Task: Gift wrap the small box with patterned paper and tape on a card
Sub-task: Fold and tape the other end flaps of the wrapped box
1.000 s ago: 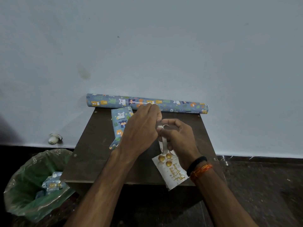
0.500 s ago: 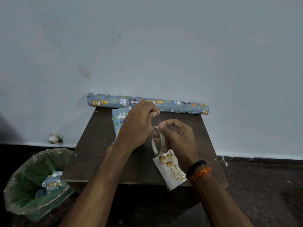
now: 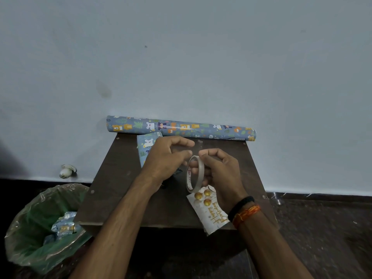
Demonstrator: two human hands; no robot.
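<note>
Tape roll, a thin pale ring, stands on edge in the right hand, whose fingers curl around and through it, thumb and forefinger meeting over its top rim. The left hand sits just left of the ring, forefinger and thumb drawn toward each other near the right hand's fingertips; a clear strip of tape seems to stretch between the two hands, though it is too faint to be sure what the left fingers pinch. Below the right hand's fingers lies the white card with three gold balls and gold lettering, its near corner hanging over the front edge of the brown table. Beyond the left hand's knuckles the wrapped small box rests on the table, partly hidden by that hand. Farther back, past both sets of fingertips, the roll of patterned paper lies along the wall. A green-lined bin with paper scraps stands left of the table.
</note>
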